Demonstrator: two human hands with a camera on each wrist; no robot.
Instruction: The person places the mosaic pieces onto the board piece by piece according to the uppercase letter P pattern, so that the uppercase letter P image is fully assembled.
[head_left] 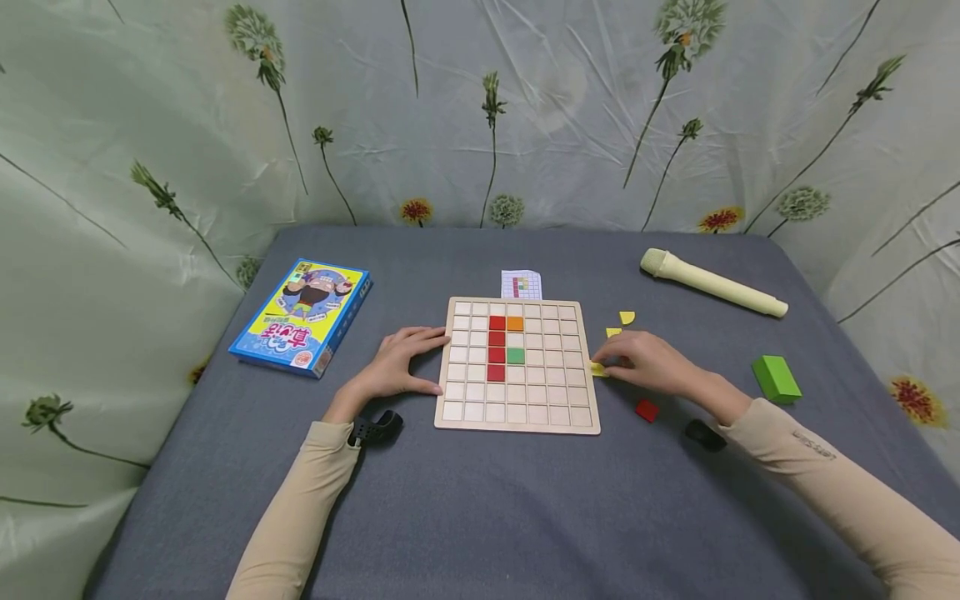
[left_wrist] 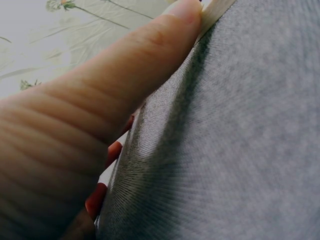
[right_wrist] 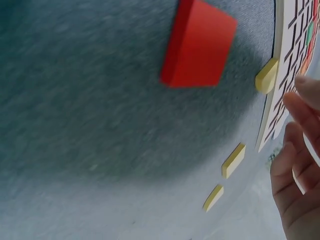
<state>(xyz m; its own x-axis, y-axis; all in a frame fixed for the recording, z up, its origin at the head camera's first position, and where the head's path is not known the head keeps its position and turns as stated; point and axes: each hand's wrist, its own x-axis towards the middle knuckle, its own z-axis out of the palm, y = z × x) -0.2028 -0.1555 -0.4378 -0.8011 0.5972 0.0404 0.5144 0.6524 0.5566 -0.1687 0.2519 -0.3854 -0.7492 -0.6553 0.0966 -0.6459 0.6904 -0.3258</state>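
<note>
Looks like a pick-up: right hand narrow, nothing seen pinched, yellow piece right by its fingertips! Left hand spread wide against the board. Next needs a clean pinch.

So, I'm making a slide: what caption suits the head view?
Left hand touching a wooden board set with colored squares, right hand near yellow pieces.

red tiles, 3 yellow pieces, orange tile, green tile, flower-patterned curtain
</note>
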